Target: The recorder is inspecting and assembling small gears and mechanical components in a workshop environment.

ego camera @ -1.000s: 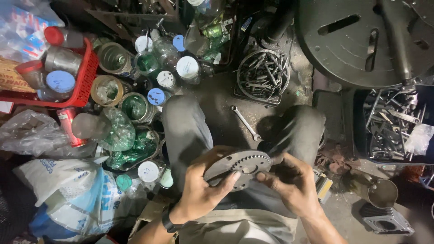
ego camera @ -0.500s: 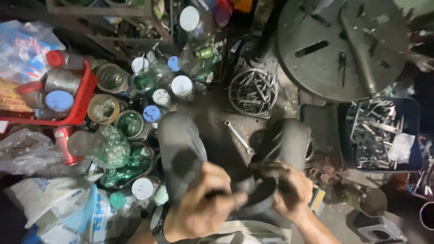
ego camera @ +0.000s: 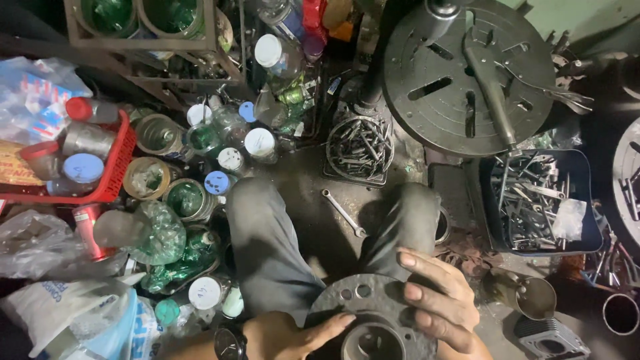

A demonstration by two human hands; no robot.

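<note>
Grey disc: a round metal plate (ego camera: 373,310) with small holes near its rim and a large round opening in the middle, at the 6 o'clock edge of the view, resting over the lap between the two knees.
Left hand: the left hand (ego camera: 293,333) lies at 7 o'clock of the disc, palm down, fingers (ego camera: 330,325) together and stretched flat onto the plate's face, thumb hidden; a dark wristwatch (ego camera: 230,343) sits on the wrist.
Right hand: the right hand (ego camera: 440,300) grips the disc at its 3 o'clock rim, fingers (ego camera: 427,267) slightly spread and curled over the edge, pressed on the metal.
Legs: grey trousers (ego camera: 267,233), knees pointing to 12 o'clock, feet out of sight.
Floor: a dirty floor (ego camera: 313,180) with a small spanner (ego camera: 343,213) lying between the knees, at 12 o'clock of the disc and apart from it.
At 12 o'clock: a wire basket of bolts (ego camera: 360,147).
At 1 o'clock: a large round slotted machine table (ego camera: 460,87).
At 3 o'clock: a dark blue tray of spanners and tools (ego camera: 540,200); nearer, a metal funnel-like cup (ego camera: 527,297).
At 9 to 11 o'clock: jars and bottles with white and blue lids (ego camera: 220,160), a red basket (ego camera: 110,180), crumpled plastic bags (ego camera: 40,247).
</note>
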